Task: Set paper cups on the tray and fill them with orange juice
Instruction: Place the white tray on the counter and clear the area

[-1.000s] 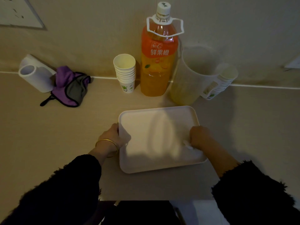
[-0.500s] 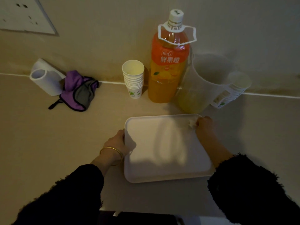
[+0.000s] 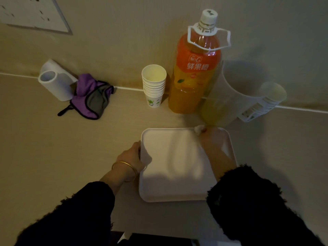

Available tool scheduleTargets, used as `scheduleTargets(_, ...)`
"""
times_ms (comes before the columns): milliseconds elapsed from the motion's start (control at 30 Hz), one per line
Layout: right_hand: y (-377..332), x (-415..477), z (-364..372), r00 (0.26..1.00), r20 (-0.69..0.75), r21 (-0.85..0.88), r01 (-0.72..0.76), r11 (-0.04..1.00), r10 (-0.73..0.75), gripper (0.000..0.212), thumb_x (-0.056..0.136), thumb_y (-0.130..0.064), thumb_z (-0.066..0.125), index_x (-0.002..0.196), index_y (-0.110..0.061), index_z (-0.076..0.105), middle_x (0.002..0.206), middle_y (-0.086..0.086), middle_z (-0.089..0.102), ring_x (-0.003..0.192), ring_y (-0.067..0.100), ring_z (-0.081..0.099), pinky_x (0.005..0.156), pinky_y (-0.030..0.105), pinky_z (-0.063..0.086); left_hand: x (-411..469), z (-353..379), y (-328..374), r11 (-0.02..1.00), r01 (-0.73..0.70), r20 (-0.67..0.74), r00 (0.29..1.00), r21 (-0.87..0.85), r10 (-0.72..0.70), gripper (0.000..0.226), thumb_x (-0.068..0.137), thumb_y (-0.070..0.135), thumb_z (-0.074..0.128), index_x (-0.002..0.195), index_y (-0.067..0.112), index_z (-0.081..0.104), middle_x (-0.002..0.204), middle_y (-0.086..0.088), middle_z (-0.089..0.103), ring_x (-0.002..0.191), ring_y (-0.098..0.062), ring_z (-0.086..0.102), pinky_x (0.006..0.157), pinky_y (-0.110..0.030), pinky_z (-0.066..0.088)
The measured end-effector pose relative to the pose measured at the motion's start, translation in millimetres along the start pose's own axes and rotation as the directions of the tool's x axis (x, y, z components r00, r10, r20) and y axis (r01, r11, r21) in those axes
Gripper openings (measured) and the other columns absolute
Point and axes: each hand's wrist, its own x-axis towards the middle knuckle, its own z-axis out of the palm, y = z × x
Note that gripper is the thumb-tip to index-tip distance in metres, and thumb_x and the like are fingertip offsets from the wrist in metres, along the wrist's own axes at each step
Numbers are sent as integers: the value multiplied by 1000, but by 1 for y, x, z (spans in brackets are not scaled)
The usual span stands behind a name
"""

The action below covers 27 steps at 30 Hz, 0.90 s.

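Observation:
A white rectangular tray [image 3: 170, 189] lies on the counter in front of me, with nothing standing on it. My left hand [image 3: 132, 157] grips its left rim. My right hand [image 3: 210, 141], blurred by motion, holds a small white wad [image 3: 197, 129] against the tray's far edge. A stack of paper cups [image 3: 154, 86] stands at the wall behind the tray. To its right is a tall capped bottle of orange juice [image 3: 193, 77]. A second cup stack [image 3: 260, 103] leans behind a clear pitcher [image 3: 229, 96].
A roll of paper [image 3: 55, 82] and a purple and grey cloth [image 3: 90, 96] lie at the back left against the wall. A white wall plate [image 3: 33, 13] hangs at upper left. The counter's front edge runs just below the tray.
My right hand has wiped with the wad from the tray's near right part up to its far edge and then leftward along it. My left hand has stayed on the left rim.

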Motion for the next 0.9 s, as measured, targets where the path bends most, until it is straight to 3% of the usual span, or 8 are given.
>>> scheduleTargets(167,-48,-17,35,991,135,-56,2,998,6,27,92,-20,50,109,-7,66,117,13,64,112,29,58,88,29,43,-2,0,-1,1000,-10,-6,1000,-6,10,50,77,31,69,117,19,43,110,-9,64,101,-35,59,76,-33,43)
scheduleTargets(300,-81,-32,62,976,199,-127,115,985,-88,26,87,-13,57,110,-11,68,113,10,67,108,26,61,86,26,47,-4,-2,-1,999,-31,7,999,-23,31,53,78,39,67,120,17,42,111,-11,64,103,-37,58,77,-36,45)
scheduleTargets(467,-96,-53,82,946,249,-173,252,952,-206,20,86,-8,56,68,-15,60,88,10,67,94,26,65,73,27,46,-6,-4,-2,999,-26,9,1000,-30,26,49,79,38,66,116,16,44,108,-11,65,100,-36,59,75,-34,44)
scheduleTargets(533,-92,-54,86,935,270,-166,280,946,-230,17,88,-14,57,74,-13,66,86,9,67,92,24,66,71,26,45,-8,-6,-3,999,-35,0,999,7,35,47,80,37,66,117,18,44,108,-11,65,101,-35,59,75,-33,43)
scheduleTargets(600,-86,-54,85,913,347,-83,258,963,-215,15,88,-19,61,86,-11,73,90,8,70,90,22,64,75,26,46,-10,-8,-1,997,-53,5,999,52,53,51,81,35,65,124,20,42,112,-10,64,103,-35,58,75,-32,42)
scheduleTargets(667,-81,-55,76,878,457,232,38,972,-143,7,86,-13,67,83,-10,71,80,9,67,80,23,62,74,28,46,-12,-9,2,995,-59,27,998,75,57,55,81,36,65,127,21,39,115,-8,63,105,-34,58,75,-31,41)
scheduleTargets(767,-72,-61,50,727,675,663,-524,534,-124,9,89,-1,61,85,-10,61,77,8,64,72,21,62,69,29,53,-11,-8,1,999,-33,59,998,38,31,52,80,41,66,120,19,40,111,-9,63,102,-35,58,75,-32,42)
scheduleTargets(900,-47,-63,26,633,742,670,-717,193,-222,20,96,-1,43,94,-9,60,82,7,71,73,18,70,66,29,58,-12,-8,-7,997,10,82,997,-72,-4,41,77,43,68,101,23,42,104,-8,65,97,-32,60,79,-34,48)
